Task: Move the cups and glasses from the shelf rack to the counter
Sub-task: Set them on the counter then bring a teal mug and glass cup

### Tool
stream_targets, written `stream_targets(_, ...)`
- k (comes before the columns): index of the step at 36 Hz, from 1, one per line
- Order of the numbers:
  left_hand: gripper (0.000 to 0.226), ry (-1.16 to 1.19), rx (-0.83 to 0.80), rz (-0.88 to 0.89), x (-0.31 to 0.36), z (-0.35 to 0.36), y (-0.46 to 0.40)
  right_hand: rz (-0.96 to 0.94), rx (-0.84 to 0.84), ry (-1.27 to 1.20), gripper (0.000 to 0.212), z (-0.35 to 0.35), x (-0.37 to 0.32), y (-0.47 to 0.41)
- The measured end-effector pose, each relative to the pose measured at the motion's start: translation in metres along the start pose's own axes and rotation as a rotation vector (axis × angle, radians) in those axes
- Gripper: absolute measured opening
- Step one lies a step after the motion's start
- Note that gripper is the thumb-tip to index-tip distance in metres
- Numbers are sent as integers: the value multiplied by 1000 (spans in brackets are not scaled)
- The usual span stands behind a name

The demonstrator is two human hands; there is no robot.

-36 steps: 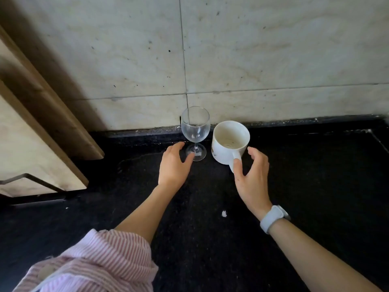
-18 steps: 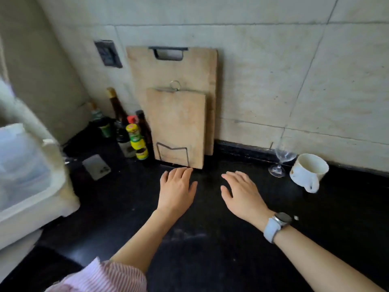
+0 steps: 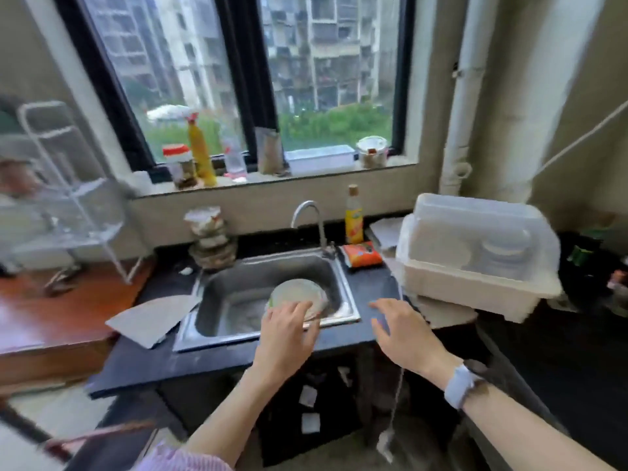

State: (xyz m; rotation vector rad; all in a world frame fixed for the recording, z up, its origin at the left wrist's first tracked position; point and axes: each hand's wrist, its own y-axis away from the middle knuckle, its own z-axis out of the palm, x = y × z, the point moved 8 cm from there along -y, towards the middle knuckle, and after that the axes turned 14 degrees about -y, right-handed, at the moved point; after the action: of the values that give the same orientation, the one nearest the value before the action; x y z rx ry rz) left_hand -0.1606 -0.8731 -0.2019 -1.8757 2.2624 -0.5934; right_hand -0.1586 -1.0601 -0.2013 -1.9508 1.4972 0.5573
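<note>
My left hand (image 3: pixel 287 329) hovers with fingers spread and nothing in it, over the front rim of the steel sink (image 3: pixel 346 300). My right hand (image 3: pixel 404 333), a watch on its wrist, is also empty with fingers apart, above the black counter (image 3: pixel 217 360) right of the sink. A white wire shelf rack (image 3: pixel 73 195) stands blurred at the far left on a reddish wooden surface; blurred shapes sit on its shelves. The wine glass and the white mug are out of view.
A round plate (image 3: pixel 299 290) lies in the sink under the tap (image 3: pixel 307 215). A lidded plastic dish box (image 3: pixel 475 253) stands to the right. Grey cardboard (image 3: pixel 153 316) lies left of the sink. Bottles and jars line the windowsill; a yellow bottle (image 3: pixel 353 217) stands behind the sink.
The view has swung left from the wall with the cutting boards to the sink and window. Both hands let go of the glass and mug and now hang empty.
</note>
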Motion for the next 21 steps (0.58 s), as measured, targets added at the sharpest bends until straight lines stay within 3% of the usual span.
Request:
stream_targets(4,31,-50,64,-187,-129,-52,36,-159,-184,29,38,88,-101,-46)
stream_targets(10,36,-243,64,-455,-278,-119,86,-409,-313,3,37,192,-246,-92)
stream_targets(21,38,-485,78,-647,-492,-194,80,-683,-483,-78,37,337,-425,-188)
